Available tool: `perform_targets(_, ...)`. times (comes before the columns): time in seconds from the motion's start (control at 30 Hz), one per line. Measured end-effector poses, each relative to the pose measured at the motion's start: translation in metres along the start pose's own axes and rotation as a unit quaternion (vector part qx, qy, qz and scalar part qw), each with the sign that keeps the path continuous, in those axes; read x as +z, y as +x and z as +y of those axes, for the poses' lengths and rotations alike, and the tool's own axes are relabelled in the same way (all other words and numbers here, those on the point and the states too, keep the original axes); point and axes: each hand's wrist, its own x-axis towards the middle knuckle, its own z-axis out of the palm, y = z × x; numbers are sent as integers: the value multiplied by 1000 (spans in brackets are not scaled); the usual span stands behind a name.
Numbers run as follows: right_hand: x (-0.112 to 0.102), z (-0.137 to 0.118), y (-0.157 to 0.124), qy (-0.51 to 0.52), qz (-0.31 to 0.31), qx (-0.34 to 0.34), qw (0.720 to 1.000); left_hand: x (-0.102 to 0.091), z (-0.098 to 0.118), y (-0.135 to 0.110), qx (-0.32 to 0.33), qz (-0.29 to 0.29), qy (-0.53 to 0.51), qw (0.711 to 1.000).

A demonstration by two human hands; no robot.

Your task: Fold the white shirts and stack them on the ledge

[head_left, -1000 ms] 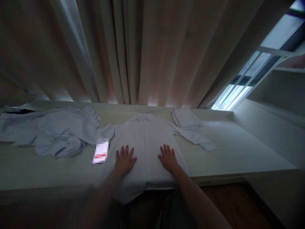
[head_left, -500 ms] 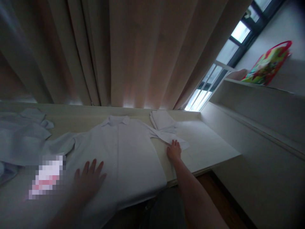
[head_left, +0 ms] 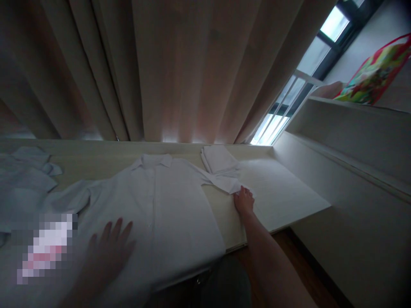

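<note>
A white collared, button-front shirt (head_left: 183, 209) lies spread face up on the pale surface, its collar toward the curtain. My left hand (head_left: 111, 246) rests flat on the shirt's front with fingers spread. At the end of the sleeve on the right, my right hand (head_left: 244, 200) has its fingers bent over the cuff, gripping the fabric; the fingertips are partly hidden. Just beyond that sleeve sits a folded white garment stack (head_left: 220, 160). The other sleeve reaches left, toward a heap of crumpled white clothing (head_left: 24, 188).
Long beige curtains (head_left: 189, 72) hang behind the surface. A white shelf unit (head_left: 346, 128) bounds the right side, with a colourful red-edged bag (head_left: 374, 75) on top. A window (head_left: 289, 102) shows between them. A blurred-out patch covers part of the left side.
My right hand has slid right to the end of the cuff, its fingers now curled. My left hand stays flat on the shirt. The view has shifted slightly.
</note>
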Motion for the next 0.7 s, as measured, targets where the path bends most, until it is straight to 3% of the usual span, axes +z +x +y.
perform_targets(0.17,-4,-7,3,32,-40,-49,997,1,-1,0,-1,16,-15,1000)
perform_targets(0.33,-10,-9,4,63,-30,-27,997,0,-2,-2,-3,16,-29,999)
perform_targets(0.47,-25,-6,25,106,-20,2,994,0,-1,-3,0,24,-18,1000)
perform_targets(0.6,-43,10,51,155,-10,11,988,0,-1,-3,5,24,-7,1000)
perform_targets(0.7,-47,31,52,176,-14,42,983,1,-2,-3,1,15,-21,1000)
